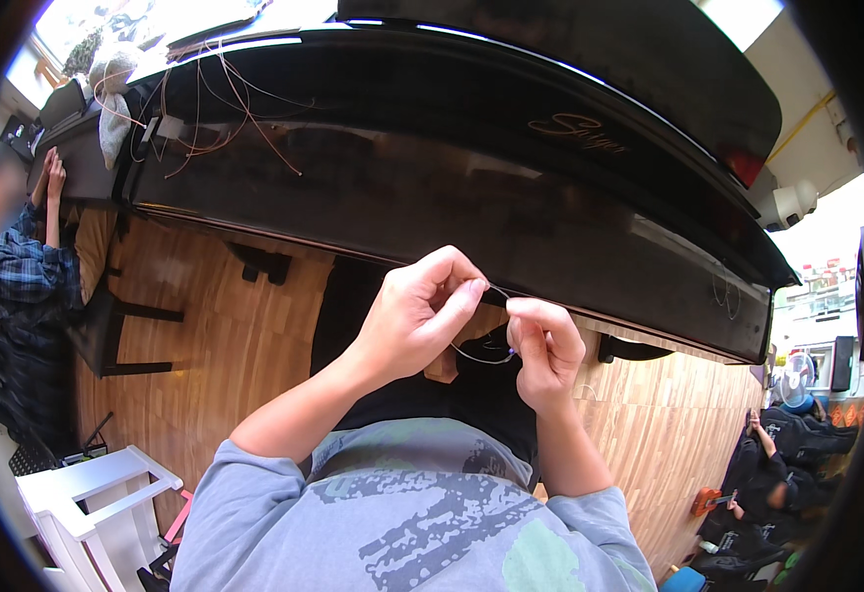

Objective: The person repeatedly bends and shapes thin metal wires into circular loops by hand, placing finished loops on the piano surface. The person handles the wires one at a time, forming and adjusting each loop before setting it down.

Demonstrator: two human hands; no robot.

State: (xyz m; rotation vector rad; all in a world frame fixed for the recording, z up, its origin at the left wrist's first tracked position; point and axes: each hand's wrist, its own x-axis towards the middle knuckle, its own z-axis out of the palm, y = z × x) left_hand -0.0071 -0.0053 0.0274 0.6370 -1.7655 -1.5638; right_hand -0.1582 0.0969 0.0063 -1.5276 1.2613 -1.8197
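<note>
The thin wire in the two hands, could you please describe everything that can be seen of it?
The wire is thin, silvery grey and metallic-looking. A short stretch spans the gap between the left hand and the right hand, which pinch it; another part curves loosely below. It is held in the air; its ends cannot be made out.

A single line of gold script lettering (582,135) stands on the glossy black front of the piano (393,178), right of centre in the head view. It opens with a large, looping capital whose flourish sweeps out to the left; smaller joined letters follow, and the line slopes down toward the right. The grey shirt (422,508) bears dark, broken print; whether its shapes form letters cannot be told. Small coloured items (828,288) at the far right are too small to read.
</note>
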